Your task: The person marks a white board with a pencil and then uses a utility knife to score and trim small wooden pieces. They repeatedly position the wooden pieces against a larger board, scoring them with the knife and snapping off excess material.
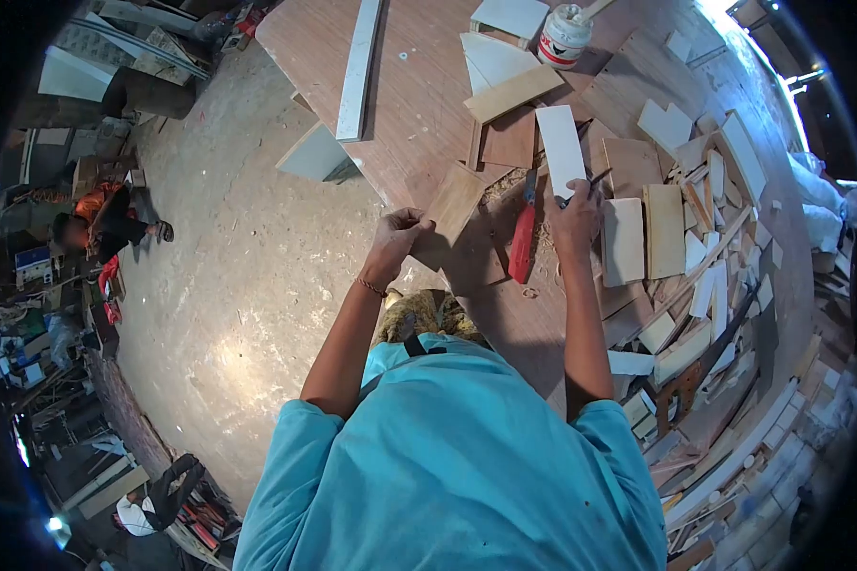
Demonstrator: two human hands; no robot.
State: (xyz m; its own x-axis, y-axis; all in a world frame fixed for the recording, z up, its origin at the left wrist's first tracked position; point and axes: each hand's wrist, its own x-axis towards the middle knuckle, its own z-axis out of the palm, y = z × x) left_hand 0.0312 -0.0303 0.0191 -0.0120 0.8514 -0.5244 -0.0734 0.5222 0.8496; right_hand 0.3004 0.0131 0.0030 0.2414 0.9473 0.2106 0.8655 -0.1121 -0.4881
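My left hand (397,243) pinches the near left edge of a small brown wooden board (455,202), held tilted by the worktable's edge. My right hand (574,221) is closed at the lower end of a white rectangular board (561,143); a small dark item shows by its fingertips, too hidden to name. Between my hands lies a red-handled tool (522,244) with a dark blade, pointing away from me. Wood shavings (505,186) are scattered around it. Right of my right hand are a pale board (624,243) and a tan board (665,231).
A white jar (565,36) with a stick in it stands at the back of the worktable (428,86). A long white strip (359,71) lies at its left. Offcuts (714,209) heap up on the right. Two people sit at far left, beyond the concrete floor (248,238).
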